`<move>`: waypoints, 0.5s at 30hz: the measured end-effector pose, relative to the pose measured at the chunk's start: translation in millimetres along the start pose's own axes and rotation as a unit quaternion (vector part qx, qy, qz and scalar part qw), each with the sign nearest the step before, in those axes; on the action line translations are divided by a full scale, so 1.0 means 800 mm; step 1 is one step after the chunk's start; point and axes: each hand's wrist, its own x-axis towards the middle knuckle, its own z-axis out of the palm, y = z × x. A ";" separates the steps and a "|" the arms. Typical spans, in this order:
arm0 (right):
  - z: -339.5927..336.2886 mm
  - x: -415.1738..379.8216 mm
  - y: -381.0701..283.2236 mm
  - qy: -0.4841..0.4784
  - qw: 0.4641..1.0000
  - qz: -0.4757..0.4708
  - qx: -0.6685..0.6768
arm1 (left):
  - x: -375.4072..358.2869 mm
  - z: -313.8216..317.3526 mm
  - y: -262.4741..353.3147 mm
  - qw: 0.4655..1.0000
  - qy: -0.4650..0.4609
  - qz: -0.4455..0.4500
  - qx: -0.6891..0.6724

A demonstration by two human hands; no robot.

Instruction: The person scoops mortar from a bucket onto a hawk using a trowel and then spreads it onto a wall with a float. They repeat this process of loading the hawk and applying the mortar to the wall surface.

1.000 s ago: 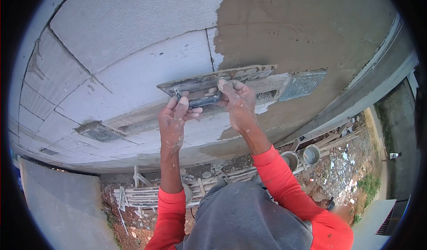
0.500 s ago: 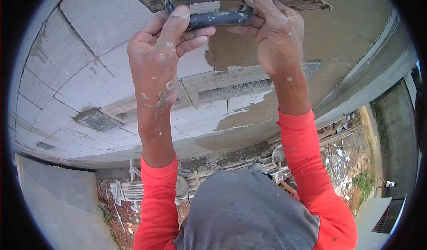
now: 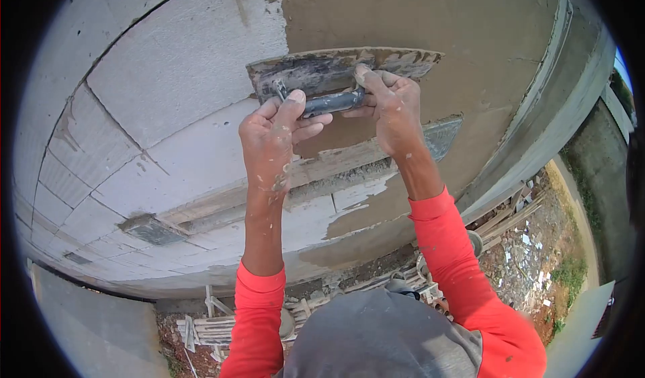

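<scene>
Both of my hands are on a plastering trowel (image 3: 329, 104) with a dark handle and a wide, mortar-smeared blade. My left hand (image 3: 274, 139) pinches the left end of the handle between thumb and curled fingers. At the other end, my right hand (image 3: 398, 112) closes round the handle, its thumb up against the blade's back. The blade lies close to the wall, spanning the edge between pale bare blocks (image 3: 188, 55) and wet brown plaster (image 3: 484, 35); whether its whole face touches cannot be seen. Dried mortar spots both hands.
Below the trowel a long horizontal groove (image 3: 349, 176) crosses the wall, with a recessed box (image 3: 154, 229) at its left. A grey cap (image 3: 383, 338) fills the bottom middle. Beneath lie bamboo poles (image 3: 208, 329) and rubble (image 3: 521, 264). A vertical strip (image 3: 537, 75) edges the plaster.
The trowel and both hands sit lower in the view, and the blade shows more fully. The wall has shifted downward too, though less, so the trowel is nearer the groove. Both grips stay.
</scene>
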 end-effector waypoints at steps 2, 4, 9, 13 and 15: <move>0.019 0.026 -0.046 -0.017 0.995 -0.092 0.036 | 0.021 0.021 0.043 0.996 -0.027 0.088 -0.012; 0.023 0.034 -0.070 -0.017 0.992 -0.119 0.050 | 0.024 0.036 0.055 0.995 -0.028 0.091 -0.041; -0.036 -0.031 -0.018 0.094 0.995 -0.008 -0.033 | -0.029 0.045 -0.032 0.997 0.006 -0.066 -0.039; -0.074 -0.005 0.028 0.092 0.992 0.078 -0.031 | -0.008 0.047 -0.083 0.993 0.022 -0.095 -0.066; -0.051 0.018 -0.031 0.043 0.999 -0.004 -0.014 | 0.013 0.069 -0.024 0.998 -0.017 -0.006 -0.052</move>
